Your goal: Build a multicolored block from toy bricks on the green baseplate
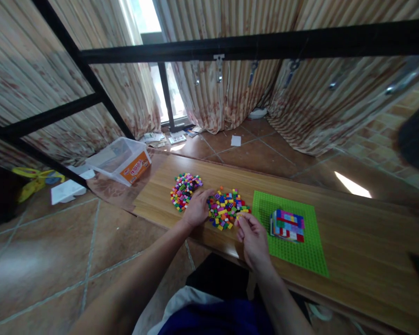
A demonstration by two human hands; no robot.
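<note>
My left hand [197, 208] lies palm down between two heaps of small toy bricks, its fingers loosely apart at the left edge of the nearer-right heap [226, 207]. The other heap [183, 190], of finer mixed-colour bricks, is just left of it. At the right edge of the right heap, my right hand [254, 236] is closed in a pinch on what looks like a small yellow brick [239, 215]. To its right a green baseplate [310, 253] carries a block-shaped build [289, 225] of coloured bricks with a patchwork top. My right hand is apart from the build.
Everything stands on a long wooden table [362, 246]. On the floor at the left is a clear plastic bin [123, 158] with an orange label. A black metal frame [209, 49] with hanging clips crosses behind the table, before striped curtains [230, 97].
</note>
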